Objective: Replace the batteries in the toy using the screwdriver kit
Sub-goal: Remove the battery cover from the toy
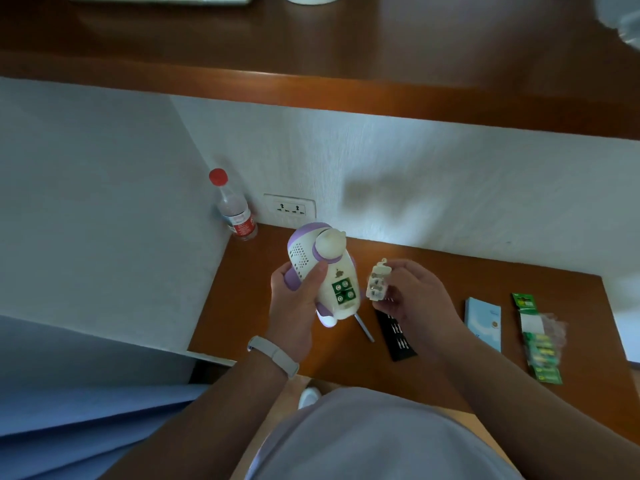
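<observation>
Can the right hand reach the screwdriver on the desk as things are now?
Probably not at once. The right hand already holds the battery cover, so it has no free grip. The screwdriver lies just below, partly hidden under the toy, with nothing else in the way.

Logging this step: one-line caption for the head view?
Left hand holds the toy with batteries showing; right hand holds the removed battery cover over the desk.

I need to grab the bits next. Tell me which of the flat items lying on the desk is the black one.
The black bit tray, the leftmost flat item, partly under the right hand. The pale blue booklet and green battery pack lie farther right.
</observation>
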